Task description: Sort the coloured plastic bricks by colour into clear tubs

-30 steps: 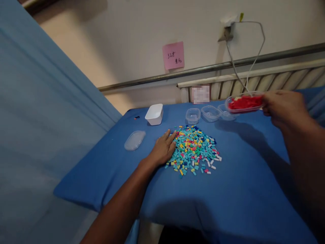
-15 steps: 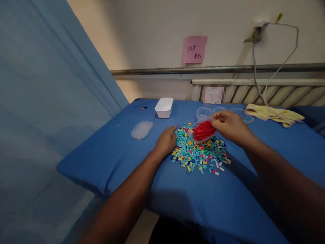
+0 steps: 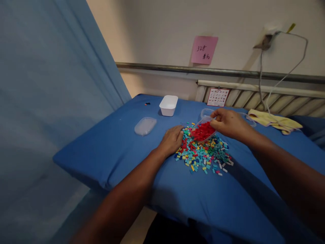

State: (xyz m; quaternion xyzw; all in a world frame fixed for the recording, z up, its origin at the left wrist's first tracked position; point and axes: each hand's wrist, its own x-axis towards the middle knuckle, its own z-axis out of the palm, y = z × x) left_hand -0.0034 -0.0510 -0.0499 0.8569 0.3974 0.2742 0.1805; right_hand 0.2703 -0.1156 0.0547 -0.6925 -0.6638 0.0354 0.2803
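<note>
My right hand [image 3: 228, 122] grips a clear plastic tub [image 3: 203, 130] full of red bricks and holds it tipped over a heap of small coloured bricks [image 3: 204, 154] on the blue cloth [image 3: 127, 159]. Some red bricks lie spilled on the heap just under the tub's lip. My left hand [image 3: 172, 139] rests on the cloth against the heap's left edge, fingers curled along the bricks, holding nothing I can see.
A white tub [image 3: 168, 105] and a clear lid [image 3: 145, 126] sit to the left of the heap. Clear empty tubs [image 3: 207, 112] stand behind my right hand. A yellow cloth [image 3: 273, 120] lies at the right. A blue curtain [image 3: 50, 101] hangs left.
My right hand brought the tub of red bricks from the far right over the heap and tilted it; red bricks now spill out. My left hand stayed at the heap's edge.
</note>
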